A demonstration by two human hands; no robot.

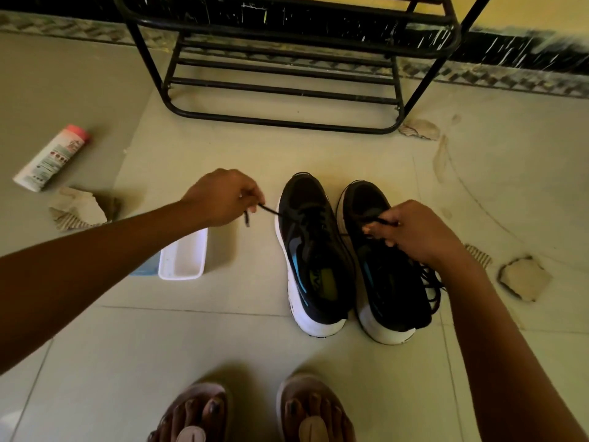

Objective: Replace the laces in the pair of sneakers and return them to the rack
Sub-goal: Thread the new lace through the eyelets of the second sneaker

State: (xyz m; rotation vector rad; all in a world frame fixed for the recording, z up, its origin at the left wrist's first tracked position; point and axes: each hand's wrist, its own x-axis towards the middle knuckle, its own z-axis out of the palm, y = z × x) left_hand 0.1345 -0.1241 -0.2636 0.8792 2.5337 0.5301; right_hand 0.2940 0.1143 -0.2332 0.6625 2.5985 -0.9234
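Black lace (269,209) pinched in left hand (220,196) and right hand (414,232).

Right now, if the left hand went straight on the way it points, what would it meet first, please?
Most likely the toe of the nearer black sneaker. The left hand, pinching a lace end, points across toward it; its height is unclear, so it could pass just over the toe.

I was at home, on the floor of what looked like an entry: pale floor tiles (223,339) with chipped patches (524,277), a black metal shoe rack (287,87) standing before a yellow wall (526,11) with a dark scuffed skirting band (526,49), and plain sandals (314,427) on my own feet.
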